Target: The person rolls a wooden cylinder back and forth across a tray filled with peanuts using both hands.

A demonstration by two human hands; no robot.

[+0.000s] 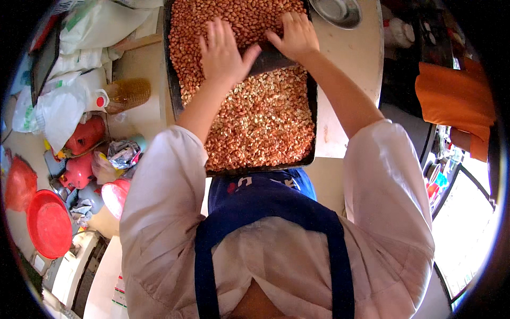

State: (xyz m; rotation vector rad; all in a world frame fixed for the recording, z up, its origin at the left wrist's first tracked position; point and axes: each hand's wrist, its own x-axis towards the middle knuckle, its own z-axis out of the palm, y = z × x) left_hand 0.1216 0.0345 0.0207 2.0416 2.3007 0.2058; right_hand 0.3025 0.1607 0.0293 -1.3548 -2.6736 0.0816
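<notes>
A large dark tray (268,61) lies in front of me, its near edge by my blue apron (265,194). Whole reddish-brown peanuts (241,18) cover its far part and run down the left side. Paler, broken or split peanuts (260,122) fill the near part. Between the two lots a strip of bare tray bottom shows. My left hand (223,56) rests on the whole peanuts left of that strip, fingers spread and thumb out. Toward the tray's right side, my right hand (298,40) touches the whole peanuts with fingers stretched out and thumb apart. Neither grips anything.
A round metal bowl (339,11) stands on the table right of the tray. To the left are a bottle of yellowish liquid (127,95), white plastic bags (103,26) and a red basin (49,223). Orange cloth (451,95) hangs at the right.
</notes>
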